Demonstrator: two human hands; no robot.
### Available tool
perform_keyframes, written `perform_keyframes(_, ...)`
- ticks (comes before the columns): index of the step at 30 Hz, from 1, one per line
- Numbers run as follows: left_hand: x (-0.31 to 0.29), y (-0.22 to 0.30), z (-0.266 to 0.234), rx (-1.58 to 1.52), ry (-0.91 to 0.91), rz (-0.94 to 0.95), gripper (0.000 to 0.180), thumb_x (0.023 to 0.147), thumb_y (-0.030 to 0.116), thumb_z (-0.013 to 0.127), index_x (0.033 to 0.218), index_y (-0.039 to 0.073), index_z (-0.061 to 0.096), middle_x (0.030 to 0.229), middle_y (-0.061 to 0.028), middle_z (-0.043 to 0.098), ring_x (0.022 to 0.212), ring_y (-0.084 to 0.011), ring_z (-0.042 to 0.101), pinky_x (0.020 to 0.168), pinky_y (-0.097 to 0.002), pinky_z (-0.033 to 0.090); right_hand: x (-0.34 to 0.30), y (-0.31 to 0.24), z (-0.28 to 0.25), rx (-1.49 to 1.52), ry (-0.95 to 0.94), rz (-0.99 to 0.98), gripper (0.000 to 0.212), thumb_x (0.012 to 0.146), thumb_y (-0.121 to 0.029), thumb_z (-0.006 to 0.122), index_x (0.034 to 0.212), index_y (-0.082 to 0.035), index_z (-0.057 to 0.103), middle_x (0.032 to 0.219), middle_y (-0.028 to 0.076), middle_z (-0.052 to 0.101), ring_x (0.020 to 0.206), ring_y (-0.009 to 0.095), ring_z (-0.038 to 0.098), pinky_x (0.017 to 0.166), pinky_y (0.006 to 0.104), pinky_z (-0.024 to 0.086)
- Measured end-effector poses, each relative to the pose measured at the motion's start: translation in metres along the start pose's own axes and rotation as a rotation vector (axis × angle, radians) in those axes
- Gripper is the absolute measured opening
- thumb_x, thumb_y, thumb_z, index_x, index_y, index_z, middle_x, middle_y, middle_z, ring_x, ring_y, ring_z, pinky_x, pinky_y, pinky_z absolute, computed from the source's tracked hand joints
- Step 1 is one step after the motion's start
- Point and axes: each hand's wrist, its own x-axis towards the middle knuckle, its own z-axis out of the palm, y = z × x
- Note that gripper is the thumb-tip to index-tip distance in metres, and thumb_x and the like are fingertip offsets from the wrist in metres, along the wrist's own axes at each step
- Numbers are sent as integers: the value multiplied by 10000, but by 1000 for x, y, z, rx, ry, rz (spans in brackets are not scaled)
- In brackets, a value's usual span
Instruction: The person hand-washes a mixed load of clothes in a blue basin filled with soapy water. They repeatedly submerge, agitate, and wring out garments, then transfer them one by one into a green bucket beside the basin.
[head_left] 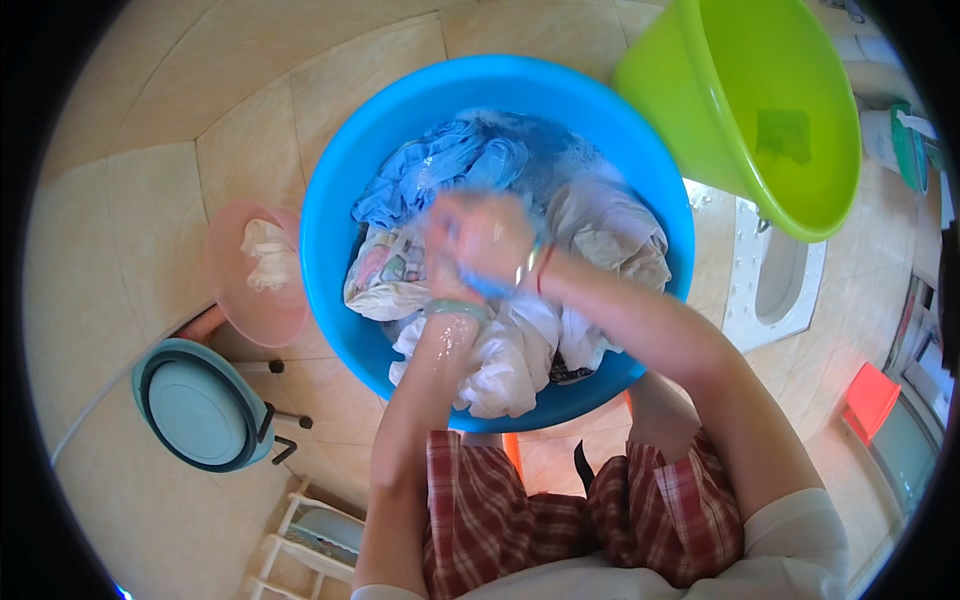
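Nearest is the person's white shirt (pixel 600 577), then red plaid shorts (pixel 480 520), both on the near side of the hands. Two bare forearms reach forward and meet. The left hand (pixel 438 242), with a pale green bracelet (pixel 456 308) at its wrist, and the right hand (pixel 500 232), with a shiny bangle (pixel 527 264) and a red cord (pixel 544 268), are pressed close together. Both are blurred; whether they grip any cloth, I cannot tell.

Wet laundry lies around and under them: white cloth (pixel 510 360) nearer the body, patterned cloth (pixel 388 268) just left, greyish cloth (pixel 605 222) to the right, blue cloth (pixel 425 172) beyond, near foamy water (pixel 560 150). All this sits inside a large blue basin (pixel 322 235).

Farther left of the hands are a pink basin (pixel 222 275) holding pale cloth (pixel 268 255) and, closer to the body, a teal tub (pixel 200 412). Well right stands a white squat toilet (pixel 741 290); beyond the hands to the right, a tilted lime-green bucket (pixel 665 95). Beige tiles (pixel 140 235) surround everything.
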Motion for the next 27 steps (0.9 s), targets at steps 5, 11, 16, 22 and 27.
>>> perform_keyframes(5,16,-18,26,157,140,5,446,996,390,421,1231,35,556,1146,-94,645,1086,-238,612,938,-357,496,8,43,-3,-314,144,43,151,832,-225,630,738,-118,581,674,104,637,601,327,637,507,436,507)
perform_keyframes(11,-1,-15,-15,838,-422,547,417,988,375,448,1213,37,544,1141,-132,623,1022,-224,612,933,-344,495,-57,-39,13,-172,-6,-207,184,835,-265,640,730,-131,569,723,85,621,658,262,643,529,397,501)
perform_keyframes(16,1,-21,15,54,84,16,444,973,358,453,1302,69,526,1262,-90,606,1134,-240,590,1006,-373,458,-7,37,5,-267,69,33,238,896,-315,589,758,-121,585,620,77,592,540,323,604,515,426,501)
perform_keyframes(22,-41,6,51,472,168,216,386,987,334,501,1232,44,571,1165,-40,626,1064,-198,588,975,-323,441,9,32,-33,-262,101,173,276,859,-352,650,959,-95,644,989,137,676,898,325,640,730,452,520)
perform_keyframes(27,-83,31,61,951,-227,453,103,978,128,574,955,39,622,872,55,566,804,-31,474,702,-179,387,28,53,-62,313,-207,260,312,870,-300,708,1058,-57,656,949,26,660,888,149,603,820,281,467)
